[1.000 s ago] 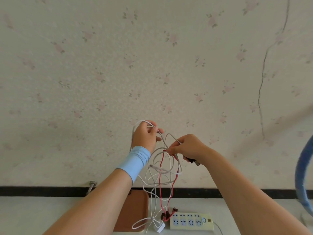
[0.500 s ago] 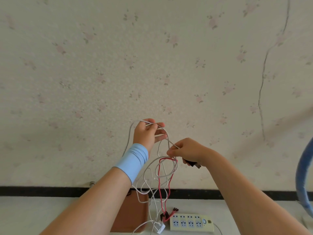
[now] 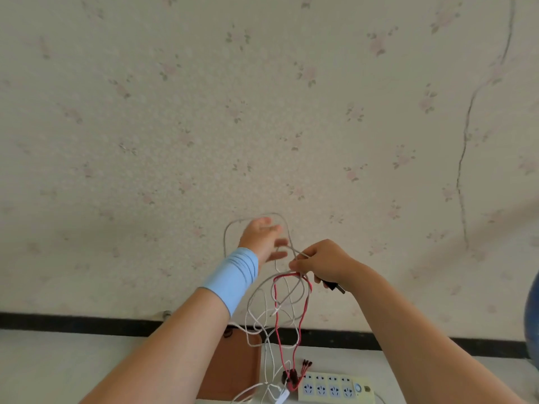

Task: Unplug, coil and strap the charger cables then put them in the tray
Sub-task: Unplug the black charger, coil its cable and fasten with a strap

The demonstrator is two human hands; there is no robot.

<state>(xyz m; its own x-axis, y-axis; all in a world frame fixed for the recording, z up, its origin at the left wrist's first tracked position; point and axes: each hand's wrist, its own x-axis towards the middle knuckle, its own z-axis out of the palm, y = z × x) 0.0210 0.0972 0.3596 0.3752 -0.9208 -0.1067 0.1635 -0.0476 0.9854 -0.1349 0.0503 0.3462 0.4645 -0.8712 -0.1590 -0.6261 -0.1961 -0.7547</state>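
Observation:
My left hand (image 3: 261,239), blurred by motion, is raised before the wall with a loop of the white charger cable (image 3: 256,310) running over its fingers. My right hand (image 3: 323,262) pinches the white cable and the red cable (image 3: 277,325) together and also holds a black USB plug (image 3: 335,286). Tangled loops of both cables hang down between my forearms. The red cable ends in a multi-tip plug (image 3: 294,374) near the power strip (image 3: 335,389). A brown tray (image 3: 233,363) lies on the table below my left forearm.
A white adapter (image 3: 281,397) lies at the bottom edge beside the cream power strip. The white table (image 3: 58,365) meets a black baseboard (image 3: 73,323) and a flowered wall. A blue curved object (image 3: 532,330) is at the right edge.
My left hand has swept up and round, drawing a wider loop of white cable over its fingers. My right hand has kept its pinch on the cables and shifted slightly.

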